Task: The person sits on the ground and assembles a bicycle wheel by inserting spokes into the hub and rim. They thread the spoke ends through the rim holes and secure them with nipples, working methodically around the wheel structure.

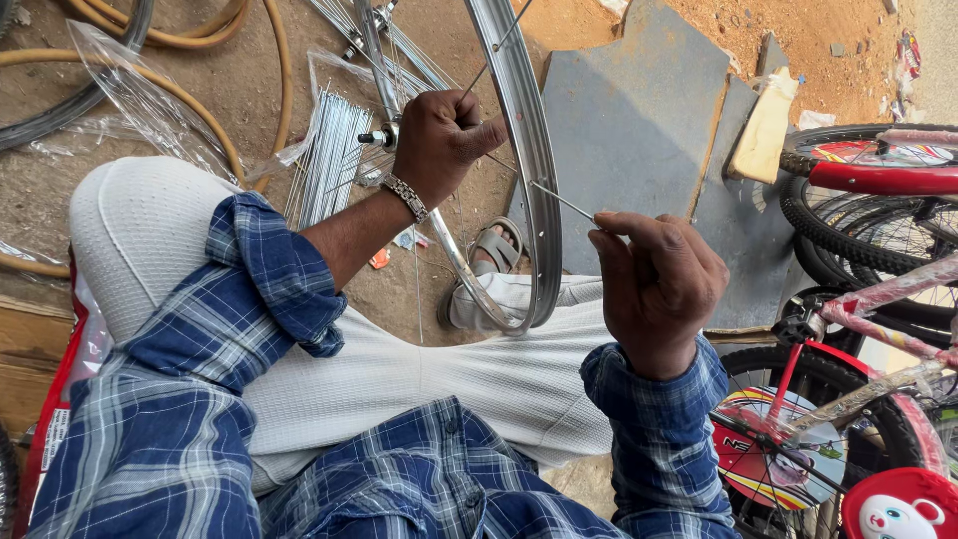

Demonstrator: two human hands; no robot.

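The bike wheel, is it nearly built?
Not nearly. A few spokes already fan from the hub, gripped by the left hand. The right hand pinches one spoke at the rim. A bundle of loose spokes lies unused.

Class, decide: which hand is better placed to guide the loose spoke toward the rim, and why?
Probably the right hand: its fingers already pinch the spoke beside the rim. The left hand is occupied gripping at the hub.

A shiny silver bicycle rim (pixel 534 170) stands upright on edge between the knees; a thin steel spoke (pixel 559 200) slants across it, its end pinched at fingertips.
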